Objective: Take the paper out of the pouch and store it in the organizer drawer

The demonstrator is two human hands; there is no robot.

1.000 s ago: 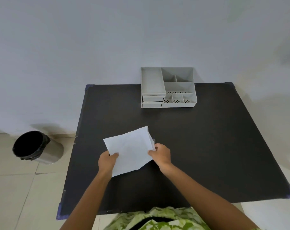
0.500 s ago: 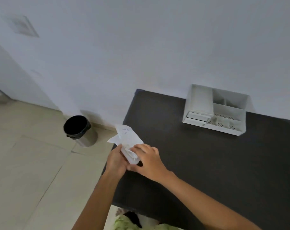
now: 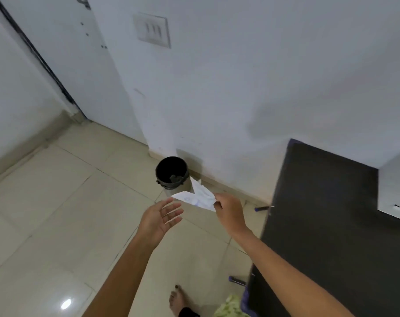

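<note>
My right hand [image 3: 229, 212] pinches a crumpled white sheet with blue print, the paper or pouch [image 3: 199, 197]; which of the two I cannot tell. I hold it out over the tiled floor, left of the table and just in front of the bin. My left hand [image 3: 159, 219] is open, palm up, fingers spread, just below and left of the sheet and apart from it. Only a blurred corner of the white organizer [image 3: 394, 191] shows at the right edge, on the black table [image 3: 320, 213]. Its drawer front is barely visible.
A black-lined waste bin [image 3: 171, 176] stands on the beige floor against the white wall, right behind the sheet. A switch plate [image 3: 153, 30] is on the wall and a door frame at far left. My bare foot [image 3: 178, 302] is on the tiles.
The view has swung left from the table to the floor and bin. The sheet went from flat in both hands to crumpled in the right hand alone; the left hand let go and opened.
</note>
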